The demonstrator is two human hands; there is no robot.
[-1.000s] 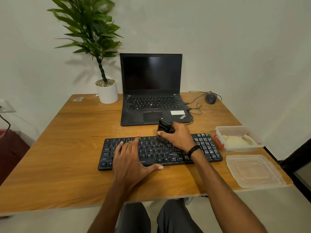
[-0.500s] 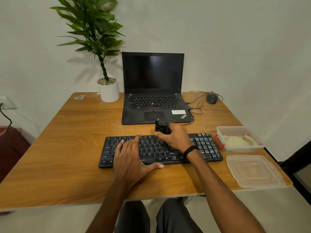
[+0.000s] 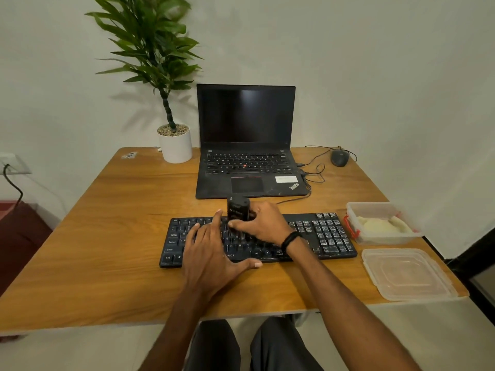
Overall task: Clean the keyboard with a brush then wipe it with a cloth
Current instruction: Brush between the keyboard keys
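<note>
Wooden desk (image 3: 107, 236), brown grain, set against a pale wall. Far row, left to right: small pale label (image 3: 129, 155) near the back left corner; white plant pot (image 3: 175, 147) topped with pebbles; open black ThinkPad laptop (image 3: 247, 162) just beside the pot; dark wired mouse (image 3: 339, 158) at back right, its cable (image 3: 317, 171) looped between mouse and laptop. Near row: black keyboard (image 3: 329, 238) lying crosswise in front of the laptop; clear plastic container (image 3: 385, 238) with a red clip just right of the keyboard; clear plastic lid (image 3: 407, 274) flat at the near right corner, near the container.
</note>
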